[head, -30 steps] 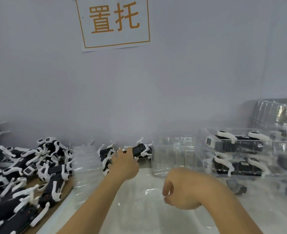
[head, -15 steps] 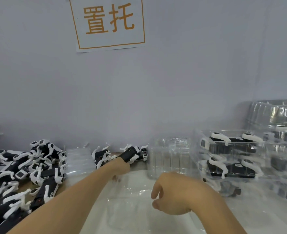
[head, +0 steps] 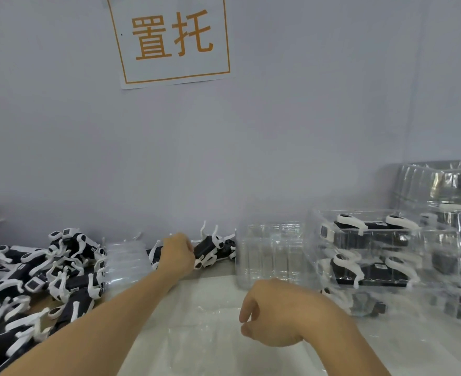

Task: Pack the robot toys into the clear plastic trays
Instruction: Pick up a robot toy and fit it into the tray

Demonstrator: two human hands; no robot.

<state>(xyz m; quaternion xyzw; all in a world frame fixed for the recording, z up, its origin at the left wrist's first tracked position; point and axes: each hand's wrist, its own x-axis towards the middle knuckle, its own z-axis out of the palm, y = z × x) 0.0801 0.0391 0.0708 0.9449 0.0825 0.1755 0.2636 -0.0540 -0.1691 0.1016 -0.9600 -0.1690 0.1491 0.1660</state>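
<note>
Black-and-white robot toys (head: pixel 34 280) lie heaped at the left of the table. My left hand (head: pixel 177 253) reaches to the back wall, fingers curled round one robot toy (head: pixel 210 248) whose white legs stick up; the fingers are hidden behind the back of the hand. My right hand (head: pixel 272 316) hovers, loosely curled and holding nothing, over a clear plastic tray (head: pixel 204 329) lying on the table in front of me. Stacked clear trays (head: pixel 367 253) at the right hold packed robots.
An empty clear tray (head: pixel 267 253) stands at the back centre. A small stack of clear trays (head: pixel 123 261) sits between the toy heap and my left hand. Taller tray stacks (head: pixel 441 191) fill the far right. A paper sign (head: pixel 169 39) hangs on the wall.
My left hand has reached further back to the toy by the wall and closed on it. The right hand has stayed almost in place over the tray.
</note>
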